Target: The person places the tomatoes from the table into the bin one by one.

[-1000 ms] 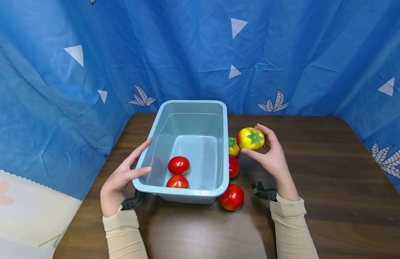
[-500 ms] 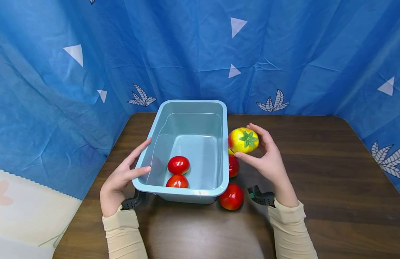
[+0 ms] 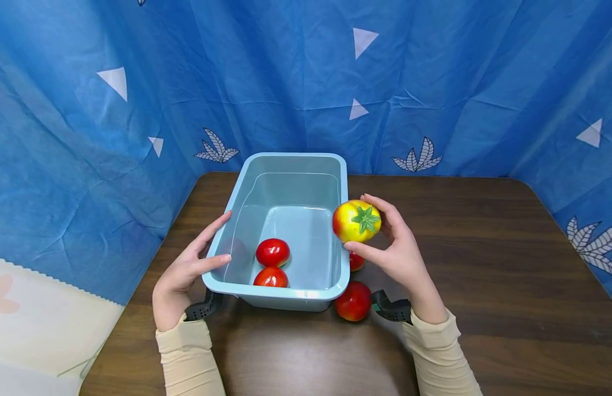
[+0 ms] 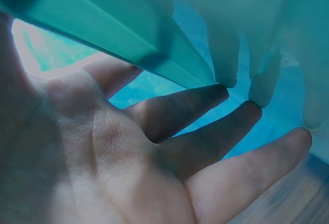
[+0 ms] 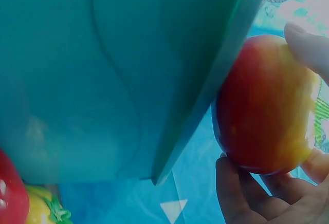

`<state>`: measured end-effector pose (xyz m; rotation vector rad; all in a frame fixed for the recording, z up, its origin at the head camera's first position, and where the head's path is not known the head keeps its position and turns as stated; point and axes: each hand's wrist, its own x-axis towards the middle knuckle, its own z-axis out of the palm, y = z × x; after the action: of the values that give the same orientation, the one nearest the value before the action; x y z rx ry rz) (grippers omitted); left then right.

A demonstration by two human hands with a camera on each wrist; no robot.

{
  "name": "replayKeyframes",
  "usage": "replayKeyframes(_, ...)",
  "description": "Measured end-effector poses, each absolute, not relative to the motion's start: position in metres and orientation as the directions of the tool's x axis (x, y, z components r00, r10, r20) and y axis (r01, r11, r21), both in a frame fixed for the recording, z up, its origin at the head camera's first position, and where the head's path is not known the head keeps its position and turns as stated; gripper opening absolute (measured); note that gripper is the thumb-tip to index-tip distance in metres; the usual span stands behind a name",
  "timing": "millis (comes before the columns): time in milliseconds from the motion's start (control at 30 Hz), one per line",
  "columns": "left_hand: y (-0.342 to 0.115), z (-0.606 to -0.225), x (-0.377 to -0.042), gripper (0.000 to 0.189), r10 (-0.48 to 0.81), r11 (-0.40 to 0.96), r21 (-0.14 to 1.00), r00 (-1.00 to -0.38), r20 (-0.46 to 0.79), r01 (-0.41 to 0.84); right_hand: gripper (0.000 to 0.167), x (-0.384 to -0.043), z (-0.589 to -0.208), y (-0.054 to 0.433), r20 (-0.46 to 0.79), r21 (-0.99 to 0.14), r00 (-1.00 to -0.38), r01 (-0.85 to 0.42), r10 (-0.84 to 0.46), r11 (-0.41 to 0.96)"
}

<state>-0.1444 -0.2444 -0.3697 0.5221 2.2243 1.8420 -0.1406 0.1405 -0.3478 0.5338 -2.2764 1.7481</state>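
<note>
Over the right rim of a light blue plastic bin [image 3: 296, 157], my right hand [image 3: 396, 247] holds a yellow-red toy tomato [image 3: 345, 223] between thumb and fingers, its green leafy top facing up. My left hand [image 3: 182, 269] holds the bin's left rim; its thumb overlaps the rim from above, and several fingers [image 4: 231, 131] reach the outer wall beneath. Two red tomatoes, one [image 3: 273, 252] behind the other [image 3: 271, 277], lie inside near the bin's front end. Beside the bin's right wall, another red one [image 3: 353, 301] rests on the table, with a second [image 3: 356, 260] partly hidden behind the rim.
The bin stands on a dark wooden table [image 3: 484, 275], close to a blue patterned curtain [image 3: 296, 71]. In the right wrist view, a yellow tomato with green leaves [image 5: 41, 206] shows below the bin. A pale cloth [image 3: 43, 319] hangs at the left.
My right hand has carried the yellow-red tomato leftward, from beside the bin to over its right rim. My left hand and the bin have stayed in place.
</note>
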Motion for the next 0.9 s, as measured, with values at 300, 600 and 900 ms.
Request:
replayKeyframes(300,-0.245,-0.369,-0.145,0.075,0.390,0.155,0.981,-0.920,0.047,0.115,0.076,-0.135,-0.348,0.127,0.401,-0.865,-0.888,-0.448,-0.226,0.225)
replayKeyframes(600,-0.245,-0.371,-0.146,0.073,0.385,0.161,0.981,-0.922,0.037,0.106,0.077,-0.129,-0.346,0.118,0.379,-0.862,-0.881,-0.447,-0.284,0.239)
replayKeyframes(900,-0.244,-0.370,-0.146,0.072,0.383,0.153,0.983,-0.923,0.032,0.097,0.079,-0.126,-0.347,0.113,0.378,-0.854,-0.863,-0.465,-0.336,0.234)
